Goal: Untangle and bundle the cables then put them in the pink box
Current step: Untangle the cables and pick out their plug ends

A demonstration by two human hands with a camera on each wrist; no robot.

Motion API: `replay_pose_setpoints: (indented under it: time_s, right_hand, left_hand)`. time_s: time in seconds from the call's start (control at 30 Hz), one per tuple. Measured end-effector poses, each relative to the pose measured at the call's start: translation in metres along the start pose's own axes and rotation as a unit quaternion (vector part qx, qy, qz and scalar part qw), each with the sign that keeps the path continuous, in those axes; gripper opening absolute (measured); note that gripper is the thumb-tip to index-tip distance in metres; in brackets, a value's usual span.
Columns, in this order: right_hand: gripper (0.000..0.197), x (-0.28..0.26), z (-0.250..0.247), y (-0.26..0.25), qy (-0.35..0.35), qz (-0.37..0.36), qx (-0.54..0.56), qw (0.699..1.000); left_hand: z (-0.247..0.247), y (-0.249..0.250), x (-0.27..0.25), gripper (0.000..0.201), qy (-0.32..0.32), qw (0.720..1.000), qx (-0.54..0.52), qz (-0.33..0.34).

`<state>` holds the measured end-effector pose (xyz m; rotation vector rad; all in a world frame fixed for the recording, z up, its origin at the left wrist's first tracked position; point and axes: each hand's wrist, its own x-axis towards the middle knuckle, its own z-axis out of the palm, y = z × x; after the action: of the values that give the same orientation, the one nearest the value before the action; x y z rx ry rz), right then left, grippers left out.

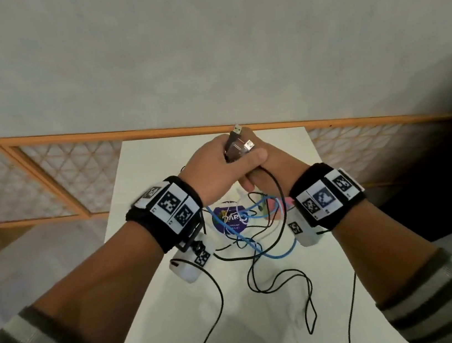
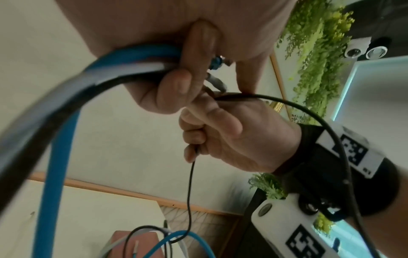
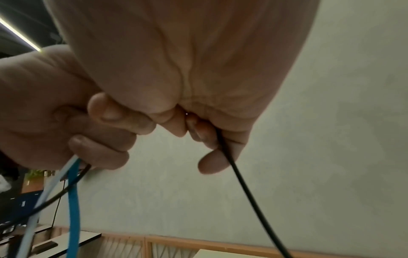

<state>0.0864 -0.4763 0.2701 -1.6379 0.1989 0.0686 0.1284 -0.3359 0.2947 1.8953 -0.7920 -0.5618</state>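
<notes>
Gripping blue, white and black cables (image 2: 123, 61), the left hand (image 1: 212, 167) is raised at frame centre; a black cable (image 3: 243, 183) is pinched by the right hand (image 1: 270, 165). Tangled loops lie below on the white surface (image 1: 284, 323), over the pink box (image 1: 277, 207).

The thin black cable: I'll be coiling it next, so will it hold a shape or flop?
Probably floppy: the thin black cable sags in loose loops below the hands. Likely light, and apt to snag the blue cable it crosses.

White table (image 1: 153, 283) bearing tangled cables (image 1: 258, 242), pink box (image 1: 277, 207)
</notes>
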Motion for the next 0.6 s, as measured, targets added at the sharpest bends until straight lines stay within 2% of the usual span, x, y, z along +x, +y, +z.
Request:
replay_pose_setpoints:
  time_s: [0.03, 0.1, 0.17, 0.23, 0.27, 0.3, 0.37, 0.4, 0.43, 0.5, 0.57, 0.6]
  right_hand:
    - [0.027, 0.0, -0.002, 0.001, -0.003, -0.01, 0.007, 1.0]
    - [0.043, 0.0, -0.006, -0.004, 0.001, 0.02, 0.023, 1.0]
    - [0.038, -0.001, -0.009, -0.007, 0.005, 0.044, 0.047, 0.998]
    - [0.025, -0.002, -0.012, -0.006, 0.013, -0.004, 0.03, 0.999]
    - [0.026, -0.003, -0.009, -0.008, 0.018, -0.047, -0.019, 0.999]
    - [0.032, -0.002, -0.006, -0.009, 0.016, -0.059, -0.013, 0.998]
    - [0.059, 0.0, -0.001, -0.017, 0.022, 0.006, 0.07, 0.997]
    - [0.07, 0.001, 0.0, -0.02, 0.034, 0.031, 0.07, 0.996]
    - [0.072, 0.003, -0.001, -0.017, 0.042, 0.02, 0.055, 0.997]
    - [0.056, 0.002, -0.01, -0.003, 0.034, -0.059, -0.051, 0.996]
    - [0.085, 0.002, -0.023, 0.018, 0.032, -0.131, -0.216, 0.967]
    - [0.088, 0.002, -0.025, 0.024, 0.038, -0.132, -0.238, 0.962]
  left_hand:
    - [-0.001, -0.003, 0.001, 0.032, -0.008, 1.0, 0.011, -0.002]
    - [-0.005, -0.004, 0.002, 0.03, -0.018, 1.0, 0.016, 0.0]
    - [-0.008, -0.002, 0.003, 0.025, -0.02, 1.0, 0.005, -0.001]
    - [-0.008, 0.002, 0.003, 0.027, -0.019, 1.0, -0.011, -0.015]
    - [-0.007, 0.003, 0.003, 0.03, -0.021, 0.999, -0.013, -0.022]
    - [-0.006, 0.003, 0.003, 0.031, -0.022, 0.999, -0.016, -0.03]
    - [-0.007, 0.004, 0.003, 0.029, -0.029, 0.998, -0.022, -0.041]
    - [-0.008, 0.005, 0.004, 0.027, -0.039, 0.998, -0.02, -0.045]
    - [-0.009, 0.006, 0.005, 0.025, -0.049, 0.997, -0.015, -0.052]
    - [-0.011, 0.008, 0.007, 0.027, -0.062, 0.996, 0.002, -0.067]
    - [-0.016, 0.011, 0.009, 0.032, -0.054, 0.996, 0.033, -0.059]
    - [-0.017, 0.013, 0.009, 0.03, -0.049, 0.996, 0.049, -0.05]
